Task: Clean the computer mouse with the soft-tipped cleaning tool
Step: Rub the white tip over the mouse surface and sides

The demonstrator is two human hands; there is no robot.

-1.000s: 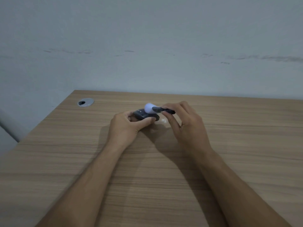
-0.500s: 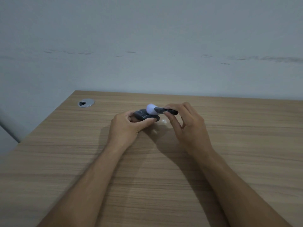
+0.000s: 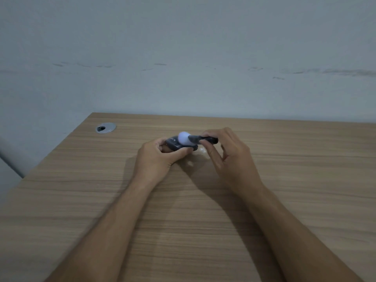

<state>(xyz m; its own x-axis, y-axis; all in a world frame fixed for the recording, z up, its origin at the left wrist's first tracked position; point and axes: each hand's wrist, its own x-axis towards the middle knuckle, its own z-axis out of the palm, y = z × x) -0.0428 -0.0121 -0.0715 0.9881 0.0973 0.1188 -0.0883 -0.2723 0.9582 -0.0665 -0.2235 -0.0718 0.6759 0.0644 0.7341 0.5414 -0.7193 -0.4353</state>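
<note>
desk [image 3: 203, 220]: matt wood-grain laminate | grommet [image 3: 105, 127]: silvery metal-look | mouse [image 3: 175, 144]: dark plastic | wall [image 3: 183, 47]: matt, scuffed

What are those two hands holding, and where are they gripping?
The left hand grips the dark computer mouse by its sides on the wooden desk. The right hand pinches the white-tipped cleaning tool by its dark handle.

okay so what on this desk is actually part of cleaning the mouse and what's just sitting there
Part of the job:
mouse, held by the left hand
cleaning tool, white tip on the mouse, held by the right hand

Just lying about:
grommet, far left of the desk
small whitish bits beside the mouse; too blurred to identify
</note>
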